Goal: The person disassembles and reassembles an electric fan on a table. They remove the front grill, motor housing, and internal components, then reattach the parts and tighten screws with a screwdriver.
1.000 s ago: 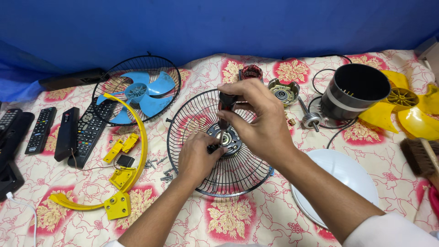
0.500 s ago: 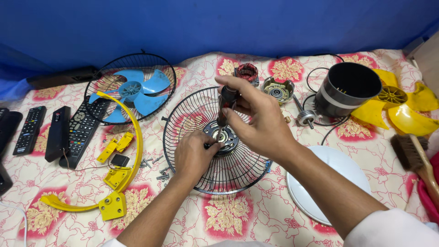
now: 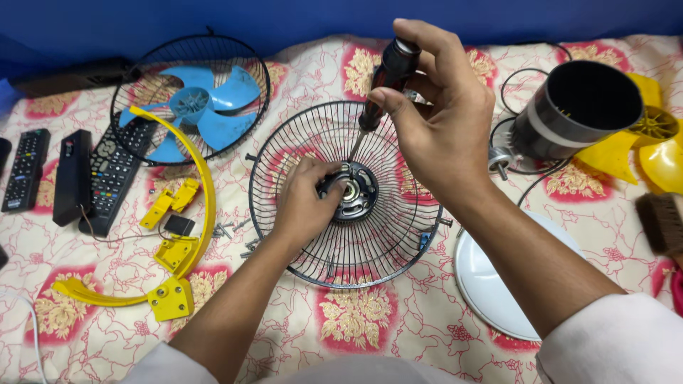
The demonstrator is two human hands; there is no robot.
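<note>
My screwdriver (image 3: 380, 89) — dark handle, thin metal shaft — stands nearly upright, its tip down at the black hub (image 3: 353, 192). That hub sits at the centre of the round black wire fan guard (image 3: 370, 263) — lying flat on the flowered cloth.

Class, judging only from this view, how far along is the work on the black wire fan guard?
Done: fan parts lie apart on the cloth, including the blue blade and yellow bracket. In hand: the right hand drives a screwdriver into the hub of the black wire guard, which the left hand steadies. Left: loose screws lie unused.
</note>
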